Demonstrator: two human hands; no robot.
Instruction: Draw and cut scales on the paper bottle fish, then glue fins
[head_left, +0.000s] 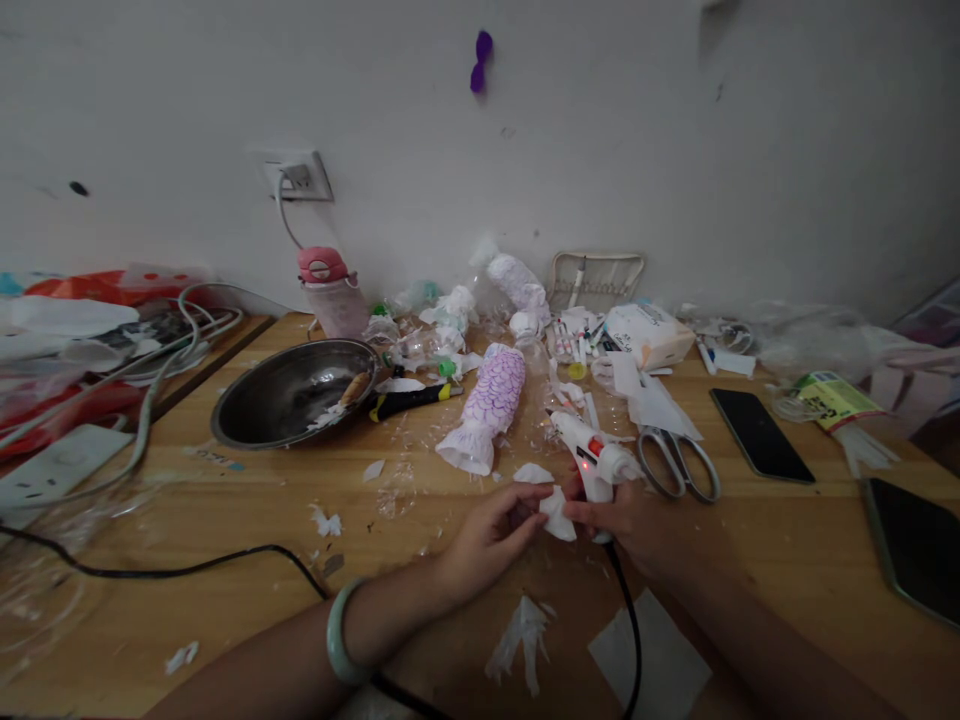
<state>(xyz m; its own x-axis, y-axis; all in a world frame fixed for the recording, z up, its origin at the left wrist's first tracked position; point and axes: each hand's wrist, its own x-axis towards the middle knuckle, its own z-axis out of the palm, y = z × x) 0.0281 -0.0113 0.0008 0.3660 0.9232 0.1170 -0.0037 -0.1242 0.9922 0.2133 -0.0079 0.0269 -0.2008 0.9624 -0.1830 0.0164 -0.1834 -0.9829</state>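
Observation:
My left hand (495, 535), a pale green bangle on its wrist, pinches a small white paper piece (557, 516) between thumb and fingers. Closed round the handle of a white hot glue gun (583, 445) is my right hand (637, 525); its thumb reaches the paper's right edge. A red light glows on the gun, and its nozzle points up and left. Just beyond lies a fish-like form (495, 390) in white with purple scale marks. Another paper scrap (532, 473) lies behind my left fingers. Grey-handled scissors (679, 465) rest right of the gun.
A dark metal bowl (255, 400), a yellow-black utility knife (409, 401) and a pink bottle (334, 300) stand or lie at left. Phones (761, 435) lie at right. The gun's black cord (628, 620) runs toward me past torn tissue (525, 635) and a white sheet (652, 655).

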